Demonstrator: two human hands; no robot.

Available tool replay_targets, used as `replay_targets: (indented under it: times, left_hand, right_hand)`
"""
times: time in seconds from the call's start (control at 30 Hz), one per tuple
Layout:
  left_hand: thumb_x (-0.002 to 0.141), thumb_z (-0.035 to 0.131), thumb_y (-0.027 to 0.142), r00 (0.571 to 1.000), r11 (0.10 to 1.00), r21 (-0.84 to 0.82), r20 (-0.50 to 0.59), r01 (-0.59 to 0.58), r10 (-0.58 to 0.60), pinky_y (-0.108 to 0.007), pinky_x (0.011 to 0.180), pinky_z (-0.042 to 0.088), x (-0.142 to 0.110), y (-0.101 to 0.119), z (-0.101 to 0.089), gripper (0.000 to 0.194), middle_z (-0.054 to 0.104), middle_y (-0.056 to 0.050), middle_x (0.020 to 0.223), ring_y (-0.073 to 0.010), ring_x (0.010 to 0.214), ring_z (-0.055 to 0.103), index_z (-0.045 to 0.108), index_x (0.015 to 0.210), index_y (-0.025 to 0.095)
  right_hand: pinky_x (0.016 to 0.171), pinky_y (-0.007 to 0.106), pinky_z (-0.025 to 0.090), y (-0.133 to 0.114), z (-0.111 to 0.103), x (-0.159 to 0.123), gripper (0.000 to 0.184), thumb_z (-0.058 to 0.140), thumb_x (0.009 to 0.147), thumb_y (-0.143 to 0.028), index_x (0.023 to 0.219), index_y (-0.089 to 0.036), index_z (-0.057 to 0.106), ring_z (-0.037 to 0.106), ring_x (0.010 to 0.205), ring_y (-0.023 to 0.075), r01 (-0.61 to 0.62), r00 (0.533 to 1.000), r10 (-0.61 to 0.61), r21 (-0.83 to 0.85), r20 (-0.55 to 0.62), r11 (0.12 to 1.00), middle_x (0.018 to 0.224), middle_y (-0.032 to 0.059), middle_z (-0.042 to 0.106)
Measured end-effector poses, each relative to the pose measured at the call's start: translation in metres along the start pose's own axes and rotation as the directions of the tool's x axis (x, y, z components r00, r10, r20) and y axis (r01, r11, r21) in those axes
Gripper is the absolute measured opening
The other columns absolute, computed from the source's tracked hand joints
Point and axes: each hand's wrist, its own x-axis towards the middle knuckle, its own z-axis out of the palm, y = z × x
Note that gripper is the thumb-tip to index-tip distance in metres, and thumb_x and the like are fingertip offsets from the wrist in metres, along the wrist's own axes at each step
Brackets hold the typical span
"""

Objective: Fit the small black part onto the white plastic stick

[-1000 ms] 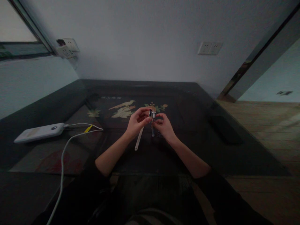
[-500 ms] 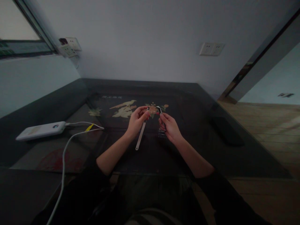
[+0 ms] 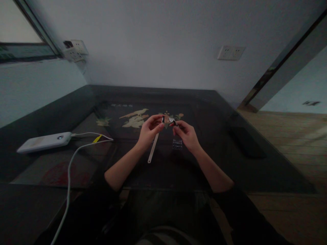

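Work's about midway, I'd say: L hand (image 3: 147, 132) and R hand (image 3: 188, 136) each have a bit in them, held up over the desk (image 3: 217, 166), approx. centre; neither bit is set down. What's left, can't tell from here. L fingers are pinched narrow on a small dark piece (image 3: 163, 119); R fingers are closed round the dark end of a shiny metal piece (image 3: 171, 120). Tiny gap btwn the two pieces, or maybe touching, can't tell. The metal piece points at the L hand, long axis mostly sideways, slanting a bit away from the person. Pale strip (image 3: 153, 149) runs lengthwise, holed end twd the person, other end at the L hand; held or just under it, can't tell. Small clear item (image 3: 177, 144) lies nr the R hand.
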Motion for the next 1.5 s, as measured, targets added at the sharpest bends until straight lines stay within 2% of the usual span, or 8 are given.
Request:
replay_targets:
  times: [0.17,0.4,0.67,0.9,1.07,1.5]
  left_hand:
    - [0.075,0.067,0.028,0.997,0.995,0.071,0.059,-0.063,0.059,-0.025,0.071,0.05,-0.002,0.004,0.0,0.035,0.066,-0.006,0.096,-0.0135,0.082,0.061,0.061,0.108,0.018]
    - [0.07,0.072,0.026,0.993,0.993,0.075,0.08,-0.09,0.084,-0.022,0.07,0.048,-0.004,0.009,0.001,0.037,0.064,-0.004,0.094,-0.0129,0.082,0.059,0.064,0.106,0.02]
    - [0.068,0.073,0.027,0.992,0.993,0.083,0.1,-0.087,0.079,-0.026,0.073,0.049,-0.005,0.011,0.001,0.04,0.065,-0.006,0.099,-0.0144,0.084,0.06,0.064,0.107,0.02]
    - [0.069,0.073,0.024,0.99,0.993,0.064,0.112,-0.098,0.091,-0.025,0.074,0.049,-0.005,0.009,0.001,0.038,0.065,-0.006,0.105,-0.0132,0.084,0.06,0.064,0.106,0.02]
    - [0.069,0.073,0.026,0.99,0.991,0.087,0.104,-0.1,0.09,-0.024,0.072,0.048,-0.006,0.009,0.001,0.039,0.065,-0.005,0.097,-0.0133,0.082,0.059,0.064,0.106,0.02]
    - [0.069,0.073,0.024,0.989,0.991,0.076,0.104,-0.11,0.102,-0.024,0.07,0.048,-0.005,0.01,0.001,0.038,0.064,-0.003,0.092,-0.0126,0.08,0.059,0.064,0.105,0.02]
  right_hand:
    - [0.058,0.025,0.04,0.0,-0.002,-0.001,0.025,0.055,0.084,-0.043,0.088,-0.02,0.065,0.05,0.057,0.0111,0.075,0.996,-0.077,-0.072,-0.033,0.995,0.062,-0.0026,0.054]
    - [0.061,0.027,0.043,0.0,-0.004,-0.003,0.027,0.053,0.086,-0.043,0.089,-0.02,0.066,0.053,0.062,0.0137,0.101,0.993,-0.11,-0.187,-0.035,0.977,0.068,0.0003,0.059]
    - [0.066,0.03,0.046,0.002,-0.005,-0.004,0.025,0.053,0.086,-0.042,0.09,-0.021,0.067,0.059,0.072,0.0172,0.119,0.991,-0.129,-0.19,-0.043,0.975,0.077,0.0034,0.064]
    - [0.067,0.03,0.046,0.002,-0.005,-0.004,0.023,0.053,0.086,-0.039,0.09,-0.021,0.067,0.06,0.074,0.0173,0.149,0.987,-0.158,-0.202,-0.033,0.968,0.08,0.0036,0.065]
    - [0.067,0.031,0.047,0.002,-0.006,-0.003,0.025,0.053,0.086,-0.041,0.09,-0.021,0.068,0.06,0.075,0.0182,0.133,0.989,-0.144,-0.23,-0.032,0.964,0.08,0.0041,0.066]
    - [0.075,0.033,0.047,0.001,-0.008,-0.004,0.022,0.053,0.087,-0.037,0.093,-0.022,0.069,0.062,0.082,0.0191,0.211,0.975,-0.223,-0.289,-0.008,0.934,0.089,0.0045,0.069]
